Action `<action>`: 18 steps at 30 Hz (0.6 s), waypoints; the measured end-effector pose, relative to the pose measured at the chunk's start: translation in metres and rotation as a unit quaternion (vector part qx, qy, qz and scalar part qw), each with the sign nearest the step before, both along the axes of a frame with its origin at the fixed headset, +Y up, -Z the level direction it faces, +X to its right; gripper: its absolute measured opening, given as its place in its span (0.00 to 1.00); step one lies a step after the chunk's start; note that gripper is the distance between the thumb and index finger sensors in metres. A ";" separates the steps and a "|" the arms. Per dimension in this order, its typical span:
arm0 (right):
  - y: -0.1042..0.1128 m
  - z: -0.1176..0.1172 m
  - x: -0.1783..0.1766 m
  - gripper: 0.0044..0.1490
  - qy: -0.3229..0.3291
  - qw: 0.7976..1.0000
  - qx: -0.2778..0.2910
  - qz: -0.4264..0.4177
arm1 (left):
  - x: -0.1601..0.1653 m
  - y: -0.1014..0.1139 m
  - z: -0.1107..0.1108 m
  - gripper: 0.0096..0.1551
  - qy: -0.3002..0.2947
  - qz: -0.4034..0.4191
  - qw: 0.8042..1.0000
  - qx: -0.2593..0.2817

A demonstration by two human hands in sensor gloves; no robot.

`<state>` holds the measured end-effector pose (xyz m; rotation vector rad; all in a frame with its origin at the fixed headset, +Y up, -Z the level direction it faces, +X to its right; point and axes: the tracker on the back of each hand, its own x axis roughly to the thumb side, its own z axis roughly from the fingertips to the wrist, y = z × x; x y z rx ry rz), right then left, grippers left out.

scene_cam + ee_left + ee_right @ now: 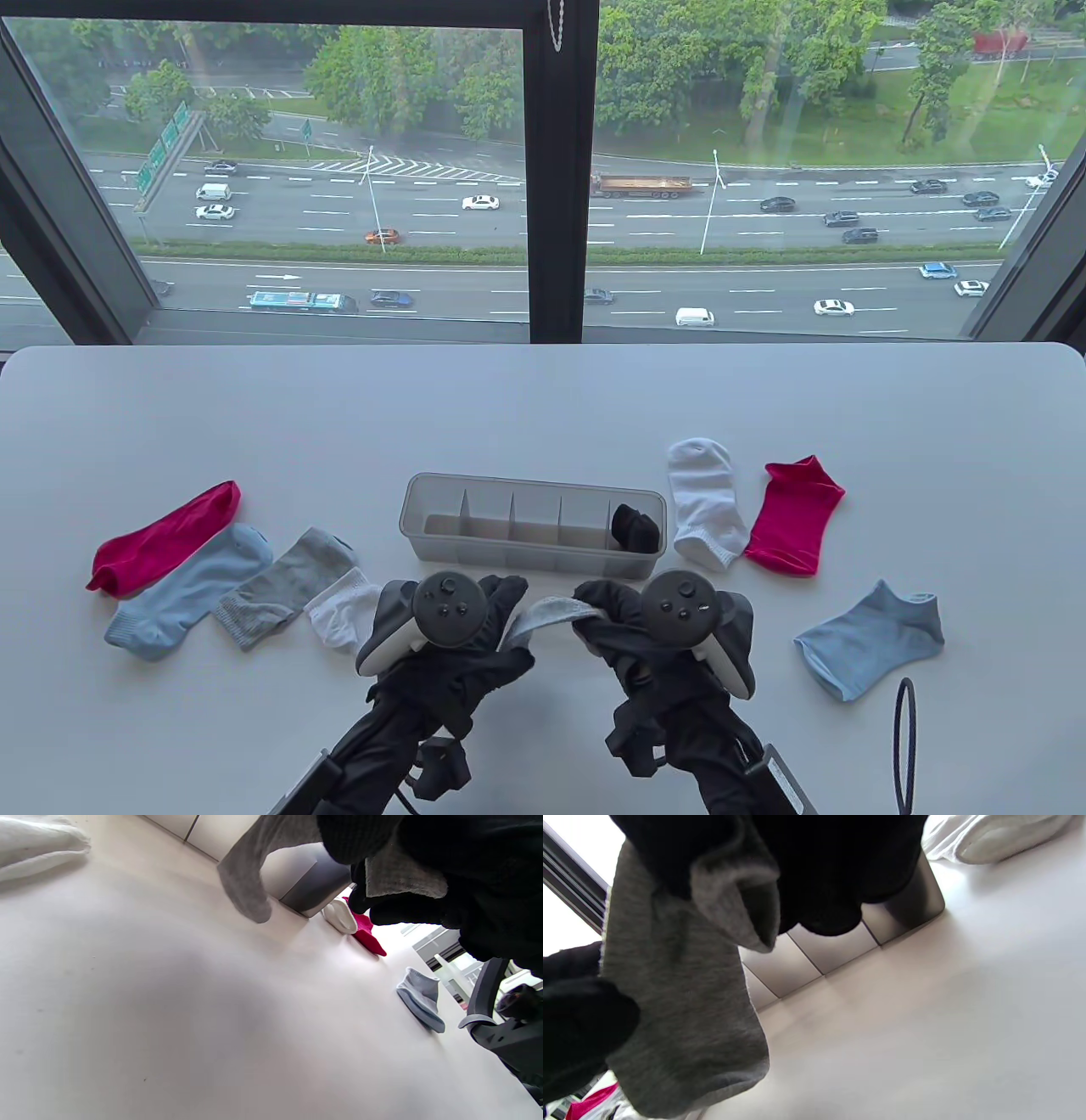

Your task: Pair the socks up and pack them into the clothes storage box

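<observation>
1. Beyond the pale counter a window looks down on a busy highway; the work itself sits at the counter's near edge.
2. Both hands hold one grey sock stretched between them just above the surface: the left hand has its fingers curled over one end, and the right hand has its fingers bunched round the other. The wrist views show the cloth hanging from both grips.
3. Just beyond the hands stands the clothes storage box, divided into a row of compartments. Only the rightmost holds anything, a dark bundle that looks like a finished black pair; the others appear bare.
4. By my reading, one pair is packed and the grey pair is in hand.
5. Its likely mate, a second grey sock, lies to the left among a red sock, a light blue sock and a white sock.
6. To the right lie another white sock, another red sock and another light blue sock, so three more pairs remain after the grey.
</observation>
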<state>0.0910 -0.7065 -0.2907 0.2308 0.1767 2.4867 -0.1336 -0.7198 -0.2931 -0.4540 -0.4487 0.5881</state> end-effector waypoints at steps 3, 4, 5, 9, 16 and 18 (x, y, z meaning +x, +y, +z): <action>-0.001 0.003 -0.015 0.26 0.042 0.999 -0.012 0.027 | 0.009 0.008 0.006 0.42 0.011 -0.007 0.996 0.084; -0.002 0.004 -0.018 0.27 0.049 0.998 -0.022 0.024 | 0.009 0.011 0.007 0.31 0.027 0.000 0.993 0.117; -0.004 0.004 -0.019 0.26 0.046 0.998 -0.025 0.023 | 0.010 0.011 0.007 0.26 0.034 0.010 0.991 0.126; -0.003 0.001 -0.005 0.30 -0.015 1.000 0.007 0.020 | -0.003 0.009 0.002 0.23 0.065 0.020 0.994 0.088; -0.018 -0.003 -0.009 0.70 0.170 0.969 -0.163 -0.067 | -0.016 0.010 -0.003 0.21 0.112 0.138 0.981 0.077; -0.020 -0.001 -0.015 0.69 0.154 0.972 -0.160 -0.073 | -0.015 0.008 -0.001 0.21 0.117 0.151 0.979 0.071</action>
